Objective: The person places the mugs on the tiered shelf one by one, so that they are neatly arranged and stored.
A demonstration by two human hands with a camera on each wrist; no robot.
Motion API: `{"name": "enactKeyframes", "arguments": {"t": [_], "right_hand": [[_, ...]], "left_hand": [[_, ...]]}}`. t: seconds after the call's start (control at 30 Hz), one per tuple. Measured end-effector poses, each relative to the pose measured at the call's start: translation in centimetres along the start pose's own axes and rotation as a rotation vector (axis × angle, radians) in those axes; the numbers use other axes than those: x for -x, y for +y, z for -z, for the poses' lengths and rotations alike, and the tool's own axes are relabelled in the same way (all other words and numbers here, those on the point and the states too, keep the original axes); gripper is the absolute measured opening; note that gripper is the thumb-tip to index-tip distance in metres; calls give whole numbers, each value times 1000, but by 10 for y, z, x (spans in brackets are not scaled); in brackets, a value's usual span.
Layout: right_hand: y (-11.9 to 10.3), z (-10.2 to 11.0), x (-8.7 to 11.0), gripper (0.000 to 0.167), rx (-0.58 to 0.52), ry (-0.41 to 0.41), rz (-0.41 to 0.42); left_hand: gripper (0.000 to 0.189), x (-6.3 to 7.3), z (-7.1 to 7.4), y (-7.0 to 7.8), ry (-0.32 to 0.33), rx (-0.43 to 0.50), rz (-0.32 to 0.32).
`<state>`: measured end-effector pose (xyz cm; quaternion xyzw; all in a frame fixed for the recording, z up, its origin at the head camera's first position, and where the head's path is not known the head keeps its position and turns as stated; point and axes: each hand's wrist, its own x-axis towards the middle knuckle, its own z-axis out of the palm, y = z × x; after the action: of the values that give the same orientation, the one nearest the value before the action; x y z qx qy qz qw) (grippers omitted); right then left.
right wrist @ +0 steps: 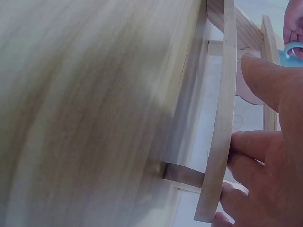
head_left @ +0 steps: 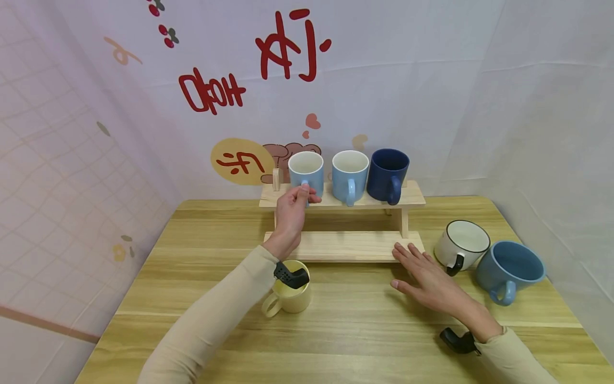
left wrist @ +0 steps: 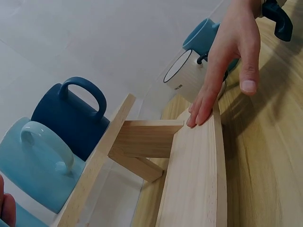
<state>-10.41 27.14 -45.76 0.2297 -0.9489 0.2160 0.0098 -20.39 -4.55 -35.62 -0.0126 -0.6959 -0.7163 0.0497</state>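
Observation:
On the upper board of a two-tier wooden rack (head_left: 345, 246), at its left end, stands a light blue mug (head_left: 306, 169). My left hand (head_left: 290, 213) pinches this mug's handle between thumb and fingers. Beside it are a second light blue mug (head_left: 350, 173) and a dark blue mug (head_left: 386, 173), handles facing me. My right hand (head_left: 427, 278) has its fingers spread and extended, fingertips touching the right end of the lower board. In the right wrist view, the left hand (right wrist: 294, 23) shows near the mug handle (right wrist: 292, 46).
A pale yellow mug (head_left: 295, 298) stands in front of the rack, partly under my left wrist. Right of the rack are a white mug (head_left: 455, 248) with a black rim and handle, and a larger blue mug (head_left: 510, 266). A printed cloth (head_left: 408, 90) hangs behind the table.

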Motion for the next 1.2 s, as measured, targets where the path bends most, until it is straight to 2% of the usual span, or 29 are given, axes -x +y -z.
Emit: {"name": "enactKeyframes", "arguments": {"t": [0.17, 0.43, 0.6, 0.9, 1.2], "right_hand": [[0, 0, 0, 75, 4, -2, 1], [0, 1, -1, 75, 16, 7, 8], [-2, 2, -1, 75, 4, -6, -3], [-4, 2, -1, 75, 7, -4, -1], [-1, 1, -2, 74, 5, -14, -4]], "left_hand": [[44, -2, 2, 0, -23, -55, -23], [42, -9, 14, 5, -151, -110, -29], [41, -9, 20, 7, -189, -162, -11], [36, 4, 38, 5, -181, -158, -33], [54, 24, 63, 5, -249, -320, -105]]}}
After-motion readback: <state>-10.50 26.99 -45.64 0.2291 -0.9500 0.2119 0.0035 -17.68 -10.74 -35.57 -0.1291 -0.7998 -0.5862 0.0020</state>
